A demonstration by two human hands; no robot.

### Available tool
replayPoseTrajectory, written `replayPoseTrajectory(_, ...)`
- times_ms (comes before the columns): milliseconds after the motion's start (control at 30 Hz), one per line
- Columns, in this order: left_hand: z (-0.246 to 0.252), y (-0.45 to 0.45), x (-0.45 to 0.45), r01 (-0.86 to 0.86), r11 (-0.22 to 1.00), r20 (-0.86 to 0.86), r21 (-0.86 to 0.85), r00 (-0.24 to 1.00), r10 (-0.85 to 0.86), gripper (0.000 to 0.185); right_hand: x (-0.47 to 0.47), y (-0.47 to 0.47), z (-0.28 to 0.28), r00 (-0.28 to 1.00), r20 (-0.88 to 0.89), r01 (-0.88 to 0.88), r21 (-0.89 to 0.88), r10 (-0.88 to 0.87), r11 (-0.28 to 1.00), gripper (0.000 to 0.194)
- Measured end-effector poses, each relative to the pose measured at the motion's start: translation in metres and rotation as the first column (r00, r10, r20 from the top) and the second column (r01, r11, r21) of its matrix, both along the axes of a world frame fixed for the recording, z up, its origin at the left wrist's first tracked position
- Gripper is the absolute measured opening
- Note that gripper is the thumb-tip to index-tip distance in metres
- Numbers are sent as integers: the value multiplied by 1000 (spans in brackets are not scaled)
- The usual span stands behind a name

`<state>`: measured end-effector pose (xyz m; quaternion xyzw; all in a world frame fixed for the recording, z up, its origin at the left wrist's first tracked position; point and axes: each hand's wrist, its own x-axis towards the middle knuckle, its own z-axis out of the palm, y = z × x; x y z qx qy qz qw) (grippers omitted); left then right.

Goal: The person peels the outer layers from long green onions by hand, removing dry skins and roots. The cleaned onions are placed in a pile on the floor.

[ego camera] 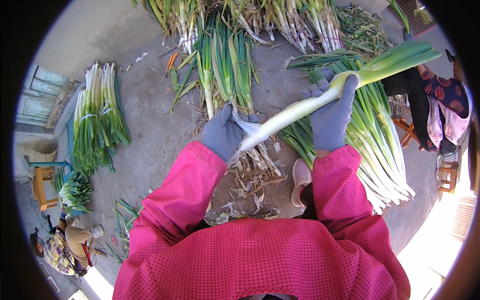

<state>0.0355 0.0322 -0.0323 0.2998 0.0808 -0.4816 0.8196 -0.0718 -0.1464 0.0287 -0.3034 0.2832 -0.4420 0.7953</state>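
Observation:
My right hand, in a grey glove, grips a thick Welsh onion stalk around its upper shaft. The green leaves point to the upper right and the white root end slants down left. My left hand, also gloved, pinches a thin loose skin layer pulled away near the root end. Below my hands lies a row of unpeeled onions with dirty roots. Under my right forearm, a pile of clean onions rests with its white ends toward the lower right.
Tied onion bundles lie at left. More uncleaned onions and leaf scraps are at the far side. A person sits at lower left, another at right. Wooden stools and an orange-handled tool are also there.

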Motion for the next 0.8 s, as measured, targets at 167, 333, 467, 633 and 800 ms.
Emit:
replayPoseTrajectory(167, -15, 19, 31, -117, 991, 76, 63, 991, 112, 22, -15, -26, 8, 995, -17, 97, -93, -99, 991, 62)
replayPoseTrajectory(333, 13, 29, 45, -111, 906, 638, 409, 745, -196, 42, -34, -50, 24, 972, 117, 217, -109, -204, 970, 60)
replayPoseTrajectory(467, 24, 37, 26, -380, 714, 596, 588, -394, -700, 48, -50, -72, 24, 949, 69, 314, -146, -307, 938, 59)
replayPoseTrajectory(633, -10, 56, 39, -514, 455, 241, 727, -429, -870, 33, -71, -89, 30, 938, 154, 334, -163, -310, 929, 57)
replayPoseTrajectory(800, -29, 73, 78, -603, 404, 240, 688, -336, -911, 33, -80, -99, 34, 897, 176, 433, -157, -406, 888, 57)
